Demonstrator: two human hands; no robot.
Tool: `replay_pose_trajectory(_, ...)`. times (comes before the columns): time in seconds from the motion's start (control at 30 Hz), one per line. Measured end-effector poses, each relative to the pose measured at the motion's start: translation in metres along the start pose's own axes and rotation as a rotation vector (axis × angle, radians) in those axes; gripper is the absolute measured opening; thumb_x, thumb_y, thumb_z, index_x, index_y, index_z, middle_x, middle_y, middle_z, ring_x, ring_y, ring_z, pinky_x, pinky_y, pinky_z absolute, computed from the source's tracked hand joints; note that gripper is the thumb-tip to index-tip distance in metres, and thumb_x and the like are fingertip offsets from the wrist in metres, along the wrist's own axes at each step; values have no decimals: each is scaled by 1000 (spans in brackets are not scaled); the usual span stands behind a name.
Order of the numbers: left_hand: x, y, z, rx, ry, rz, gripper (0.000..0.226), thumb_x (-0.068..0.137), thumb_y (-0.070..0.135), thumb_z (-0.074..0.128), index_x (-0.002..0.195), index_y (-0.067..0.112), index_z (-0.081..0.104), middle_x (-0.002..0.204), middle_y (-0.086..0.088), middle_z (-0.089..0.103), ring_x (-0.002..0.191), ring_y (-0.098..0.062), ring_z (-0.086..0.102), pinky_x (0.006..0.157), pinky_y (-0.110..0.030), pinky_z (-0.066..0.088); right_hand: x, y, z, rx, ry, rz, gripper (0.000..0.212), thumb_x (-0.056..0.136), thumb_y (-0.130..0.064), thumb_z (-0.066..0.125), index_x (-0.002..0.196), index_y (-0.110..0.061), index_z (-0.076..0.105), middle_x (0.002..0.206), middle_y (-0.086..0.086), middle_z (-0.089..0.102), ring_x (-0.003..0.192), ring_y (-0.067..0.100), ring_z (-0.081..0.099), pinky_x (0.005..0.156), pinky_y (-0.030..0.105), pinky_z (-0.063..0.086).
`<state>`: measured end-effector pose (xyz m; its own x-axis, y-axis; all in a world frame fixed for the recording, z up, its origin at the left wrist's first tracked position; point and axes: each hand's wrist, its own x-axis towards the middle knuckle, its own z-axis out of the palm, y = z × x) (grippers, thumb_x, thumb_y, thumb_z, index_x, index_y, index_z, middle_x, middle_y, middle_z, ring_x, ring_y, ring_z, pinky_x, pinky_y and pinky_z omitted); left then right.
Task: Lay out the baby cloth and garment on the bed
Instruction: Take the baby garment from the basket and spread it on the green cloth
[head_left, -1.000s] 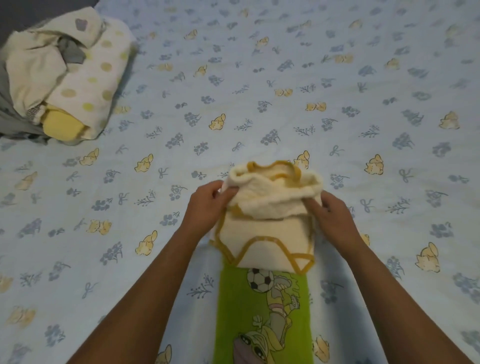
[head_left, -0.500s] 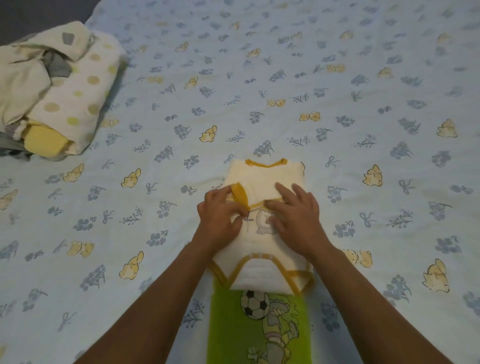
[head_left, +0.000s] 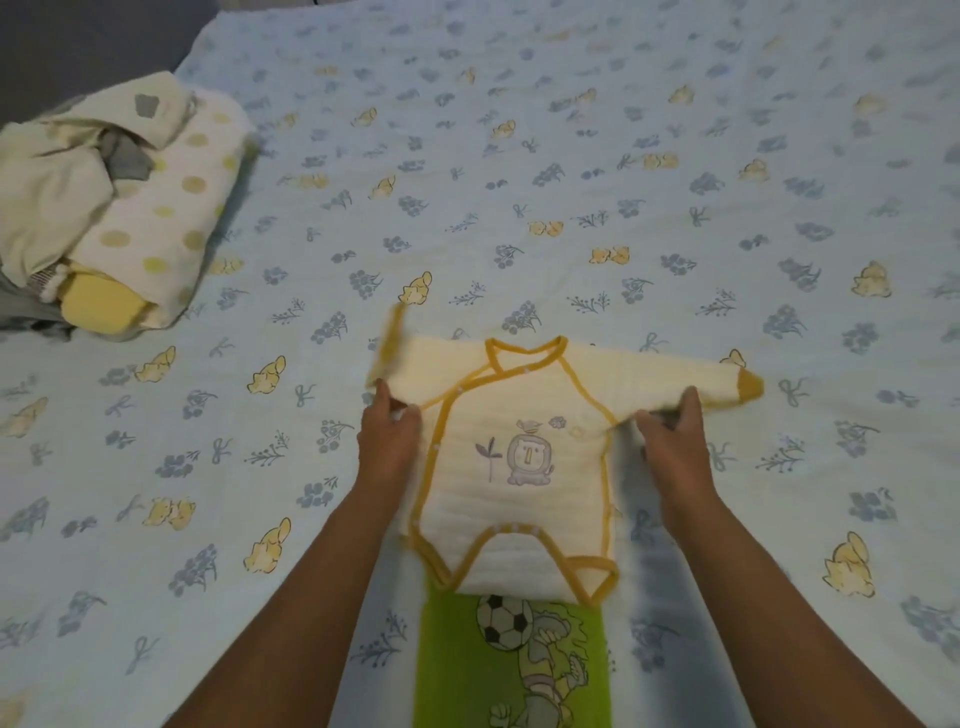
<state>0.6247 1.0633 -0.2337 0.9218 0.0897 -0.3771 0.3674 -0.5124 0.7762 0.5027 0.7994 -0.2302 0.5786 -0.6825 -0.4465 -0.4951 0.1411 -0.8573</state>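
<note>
A cream baby garment with mustard trim and a small lion print lies face up on the bed. Its lower edge overlaps a green cloth printed with a football cartoon. My left hand pinches the left sleeve, whose blurred cuff sticks up. The right sleeve is stretched flat to the right, and my right hand grips it near the armpit.
A pile of folded baby clothes, cream with yellow dots, sits at the bed's far left edge. The light blue flowered sheet stretches wide around the garment. Dark floor shows beyond the top left corner.
The garment was folded in a bundle under both hands. Now its sleeves are pulled outward to either side and the front with the lion print shows.
</note>
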Motion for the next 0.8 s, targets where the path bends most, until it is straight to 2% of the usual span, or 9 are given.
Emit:
replay_pose_trajectory(0.07, 18, 1, -7, 70, -21, -137, 57, 95, 28, 49, 149, 16, 35, 143, -16, 48, 126, -37, 48, 105, -47, 42, -1, -2, -4, -142, 53, 6, 75, 90, -28, 60, 153, -23, 20, 151, 14, 33, 133, 35, 40, 109, 48, 38)
replay_pose_trajectory(0.17, 24, 7, -10, 294, 43, -170, 51, 93, 28, 48, 141, 12, 44, 141, -22, 46, 127, -40, 44, 107, -47, 40, -24, -4, 3, -457, 120, -303, 52, 81, -32, 71, 128, -19, 53, 128, 12, 47, 116, 29, 49, 97, 40, 42)
replay_pose_trajectory(0.27, -3, 2, -5, 254, 106, 75, 47, 87, 26, 59, 132, 18, 53, 126, -18, 50, 115, -36, 52, 97, -49, 47, -63, 6, 22, -646, -372, -438, 30, 82, -35, 69, 110, -27, 64, 105, -2, 60, 88, 11, 58, 79, 29, 51)
replay_pose_trajectory(0.33, -19, -2, 0, 269, 15, 165, 43, 86, 29, 64, 127, 20, 55, 112, -11, 56, 104, -29, 57, 92, -45, 50, -82, 16, 36, -761, -653, -343, 46, 80, -36, 72, 123, -27, 59, 112, -4, 58, 94, 13, 58, 82, 29, 49)
replay_pose_trajectory(0.4, -30, -9, 5, 324, -66, 186, 50, 86, 33, 66, 132, 22, 50, 109, -8, 56, 100, -25, 57, 91, -42, 50, -93, 25, 43, -794, -704, -285, 61, 76, -32, 76, 131, -27, 53, 112, -5, 54, 98, 13, 55, 83, 26, 46)
replay_pose_trajectory(0.47, -35, -15, 5, 300, -83, 190, 54, 85, 35, 68, 134, 23, 49, 110, -7, 56, 98, -23, 58, 88, -39, 51, -101, 25, 42, -712, -740, -242, 53, 74, -25, 79, 123, -29, 60, 97, -12, 59, 83, 5, 57, 71, 19, 48)
replay_pose_trajectory(0.57, -40, -22, 0, 270, -114, 129, 54, 80, 42, 72, 127, 26, 53, 103, 0, 60, 93, -19, 60, 77, -31, 46, -111, 20, 34, -718, -979, -234, 36, 73, -26, 80, 107, -32, 72, 88, -9, 69, 76, 4, 64, 67, 18, 53)
replay_pose_trajectory(0.7, -50, -27, -4, 327, -173, 77, 58, 75, 40, 76, 126, 26, 52, 97, 4, 63, 80, -12, 57, 61, -24, 41, -127, 17, 22, -919, -1303, -172, 45, 80, -53, 67, 120, -32, 66, 122, -12, 67, 102, 4, 62, 85, 20, 47)
replay_pose_trajectory(0.8, -61, -23, -4, 332, -193, 132, 52, 79, 35, 72, 126, 27, 54, 100, 4, 67, 80, -11, 59, 67, -27, 44, -128, 19, 15, -874, -1279, -106, 32, 88, -42, 61, 112, -23, 71, 115, -5, 71, 97, 8, 65, 89, 32, 54)
